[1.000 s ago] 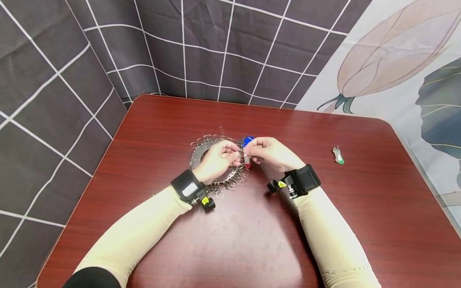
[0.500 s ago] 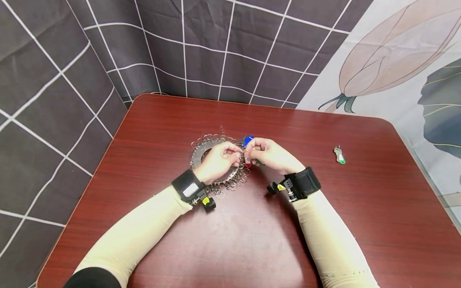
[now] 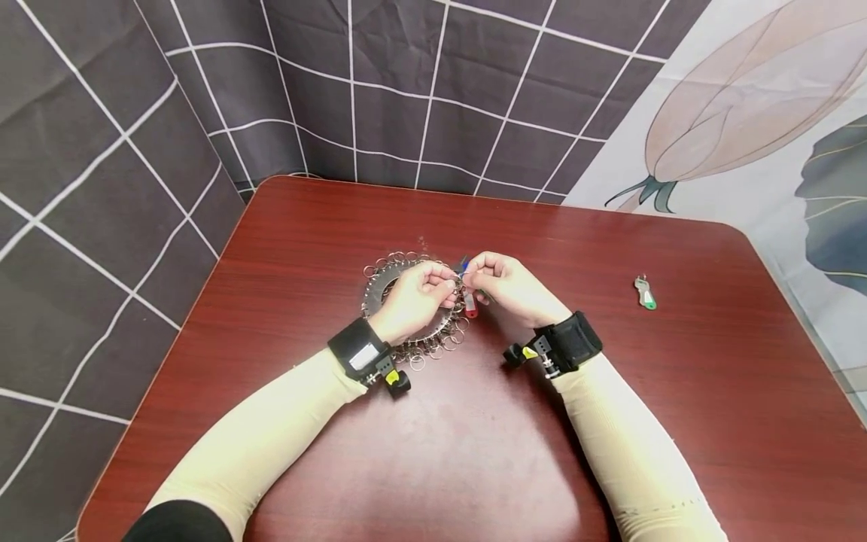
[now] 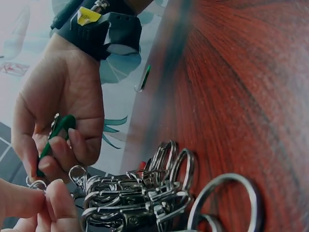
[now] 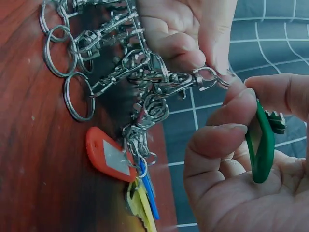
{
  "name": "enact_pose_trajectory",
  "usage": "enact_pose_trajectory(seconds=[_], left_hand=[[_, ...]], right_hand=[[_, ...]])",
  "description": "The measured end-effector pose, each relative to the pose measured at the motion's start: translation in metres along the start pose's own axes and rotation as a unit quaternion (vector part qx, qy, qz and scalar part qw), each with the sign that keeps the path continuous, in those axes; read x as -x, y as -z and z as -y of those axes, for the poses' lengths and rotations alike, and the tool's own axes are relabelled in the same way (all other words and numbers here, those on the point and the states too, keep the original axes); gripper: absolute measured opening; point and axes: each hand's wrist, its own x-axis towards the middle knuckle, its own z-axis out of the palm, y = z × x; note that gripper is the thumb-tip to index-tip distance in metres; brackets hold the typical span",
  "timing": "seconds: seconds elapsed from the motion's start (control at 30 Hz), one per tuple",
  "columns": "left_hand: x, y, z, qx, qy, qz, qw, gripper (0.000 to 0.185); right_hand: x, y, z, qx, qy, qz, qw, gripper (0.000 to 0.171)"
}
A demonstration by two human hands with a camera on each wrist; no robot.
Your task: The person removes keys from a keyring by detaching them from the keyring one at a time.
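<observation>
While left hand [image 5: 183, 29] pinches clasp [image 5: 205, 77] and right hand [image 5: 241, 164] clamps green key [image 5: 263, 145], tiny grip could slip; key drops onto bench [image 3: 474, 452], probably.

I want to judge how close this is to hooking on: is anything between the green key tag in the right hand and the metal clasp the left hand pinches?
Nothing visible. The green key tag sits in the right hand, right beside the clasp pinched by the left hand.
</observation>
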Motion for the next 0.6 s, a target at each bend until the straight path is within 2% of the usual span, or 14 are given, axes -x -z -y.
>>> enact_pose_trajectory(seconds=[0.13, 0.27, 0.4, 0.6], left_hand=[[-0.0015, -0.0021, 0.0008, 0.003, -0.003, -0.001, 1.0000, 0.017], [-0.0014, -0.0031, 0.0018, 0.000, -0.005, 0.002, 1.0000, 0.017], [-0.0017, -0.0038, 0.0034, 0.004, -0.009, 0.006, 0.9999, 0.017], [-0.0031, -0.0038, 0.0057, 0.022, -0.009, -0.002, 0.9997, 0.020]], right_hand=[[0.0002, 0.0034, 0.0020, -0.006, 0.005, 0.004, 1.000, 0.006], [0.0005, 0.0051, 0.0003, -0.068, -0.013, 0.029, 0.997, 0.008], [-0.0019, 0.0073, -0.0042, -0.135, -0.035, 0.049, 0.989, 0.003], [-0.0092, 0.0073, -0.0032, -0.178, -0.066, 0.057, 0.980, 0.006]])
